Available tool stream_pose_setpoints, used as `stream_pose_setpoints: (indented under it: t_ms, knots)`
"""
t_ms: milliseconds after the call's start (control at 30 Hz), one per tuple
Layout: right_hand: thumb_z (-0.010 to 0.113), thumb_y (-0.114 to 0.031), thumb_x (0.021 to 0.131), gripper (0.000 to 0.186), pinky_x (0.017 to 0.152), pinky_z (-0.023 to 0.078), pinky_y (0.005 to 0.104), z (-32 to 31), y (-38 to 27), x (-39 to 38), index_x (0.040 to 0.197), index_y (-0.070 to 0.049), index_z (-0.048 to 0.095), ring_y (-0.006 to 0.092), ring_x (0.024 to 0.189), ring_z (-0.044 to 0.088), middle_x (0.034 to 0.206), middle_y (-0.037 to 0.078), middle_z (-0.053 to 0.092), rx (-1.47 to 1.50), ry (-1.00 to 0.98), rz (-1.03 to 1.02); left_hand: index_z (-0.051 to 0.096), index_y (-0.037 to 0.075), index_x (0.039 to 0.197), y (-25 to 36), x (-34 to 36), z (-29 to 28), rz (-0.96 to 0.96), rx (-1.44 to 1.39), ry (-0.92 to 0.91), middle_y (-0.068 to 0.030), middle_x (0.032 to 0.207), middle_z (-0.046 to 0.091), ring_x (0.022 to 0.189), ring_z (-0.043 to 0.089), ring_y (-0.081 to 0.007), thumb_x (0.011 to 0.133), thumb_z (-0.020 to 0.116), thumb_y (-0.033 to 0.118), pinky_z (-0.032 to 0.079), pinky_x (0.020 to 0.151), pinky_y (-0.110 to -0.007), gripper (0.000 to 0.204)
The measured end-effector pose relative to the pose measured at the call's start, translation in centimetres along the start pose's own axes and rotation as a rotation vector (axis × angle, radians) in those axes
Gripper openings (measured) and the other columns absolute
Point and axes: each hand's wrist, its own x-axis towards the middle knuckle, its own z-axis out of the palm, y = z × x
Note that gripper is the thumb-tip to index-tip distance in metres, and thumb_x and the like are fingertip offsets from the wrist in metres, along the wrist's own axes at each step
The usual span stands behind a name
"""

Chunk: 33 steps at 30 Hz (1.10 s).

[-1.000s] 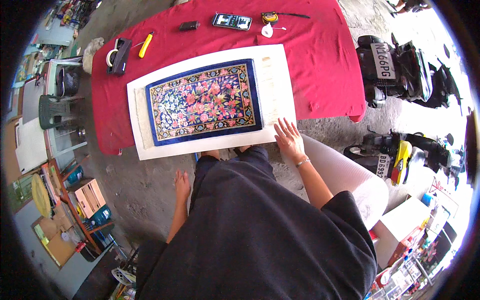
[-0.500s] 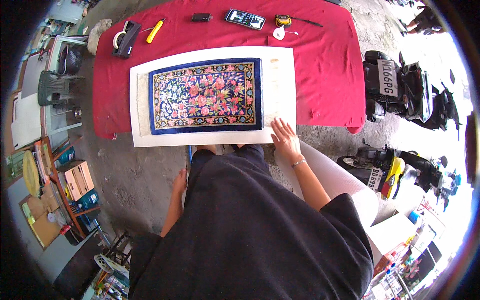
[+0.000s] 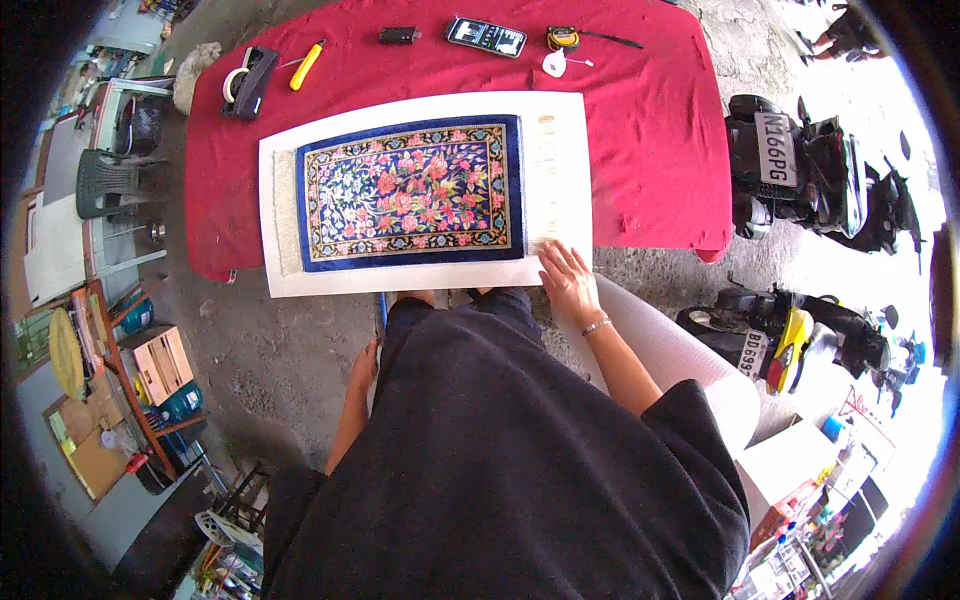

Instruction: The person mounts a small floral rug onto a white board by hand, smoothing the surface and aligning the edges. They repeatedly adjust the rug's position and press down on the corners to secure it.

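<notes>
Red cloth covers the worktop; on it, a white backing sheet carries a navy floral rug, set square to the near edge. My right hand lies flat, fingers spread, pinning the sheet's near right corner, gripping nothing. My left hand hangs empty by my thigh. Tools line the far edge; the right side stays bare.

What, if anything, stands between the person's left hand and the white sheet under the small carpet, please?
Nothing visible on the table side. The left hand hangs low beside the person's thigh, below and apart from the near edge of the white sheet; only open floor and the table's red cloth edge lie between. The right hand already rests on the sheet's near right corner.
</notes>
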Motion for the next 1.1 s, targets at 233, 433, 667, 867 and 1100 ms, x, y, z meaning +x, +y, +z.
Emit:
stream_pose_setpoints:
  t_ms: [233,433,667,867,1100]
  knots:
    - [0.068,-0.017,0.089,0.034,0.11,0.041,0.047,0.7,0.1,0.3,0.121,-0.009,0.064,0.0288,0.132,0.052,0.139,0.012,0.058,0.032,0.015,-0.02,0.058,0.007,0.139,1.5,0.0,-0.5,0.015,0.093,-0.05,-0.0217,0.138,0.058,0.133,0.05,-0.0381,0.103,0.022,0.062,0.036,0.111,-0.042,0.074]
    - [0.07,-0.014,0.088,0.032,0.108,0.042,0.0477,0.3,0.0,0.1,0.119,-0.008,0.065,0.0307,0.131,0.052,0.139,0.012,0.057,0.008,0.043,0.025,0.057,0.006,0.139,1.6,0.0,-0.5,0.036,0.055,-0.047,-0.0208,0.14,0.058,0.134,0.05,-0.0352,0.103,0.024,0.062,0.035,0.112,-0.04,0.074]
    - [0.073,-0.012,0.084,0.03,0.104,0.044,0.0471,1.1,-0.4,1.0,0.112,-0.008,0.066,0.0319,0.127,0.054,0.135,0.013,0.058,0.029,0.09,-0.015,0.058,0.004,0.139,2.7,-0.9,-0.8,0.019,-0.016,-0.06,-0.019,0.14,0.059,0.133,0.052,-0.0315,0.103,0.026,0.064,0.035,0.112,-0.038,0.077]
    - [0.072,-0.014,0.084,0.031,0.102,0.045,0.0466,0.6,-0.2,1.0,0.113,-0.007,0.063,0.0323,0.124,0.054,0.132,0.014,0.059,0.065,0.074,0.011,0.057,0.003,0.139,4.7,-2.3,-0.7,-0.022,0.047,-0.077,-0.0189,0.138,0.06,0.132,0.053,-0.0307,0.102,0.027,0.065,0.036,0.111,-0.038,0.079]
    - [0.069,-0.016,0.086,0.04,0.106,0.042,0.0471,0.3,-0.2,0.7,0.125,-0.007,0.061,0.0317,0.126,0.054,0.136,0.013,0.058,-0.013,0.05,0.056,0.059,0.002,0.137,-0.5,0.2,-0.8,0.035,-0.033,-0.104,-0.0218,0.134,0.062,0.131,0.054,-0.0353,0.103,0.026,0.064,0.037,0.11,-0.04,0.078]
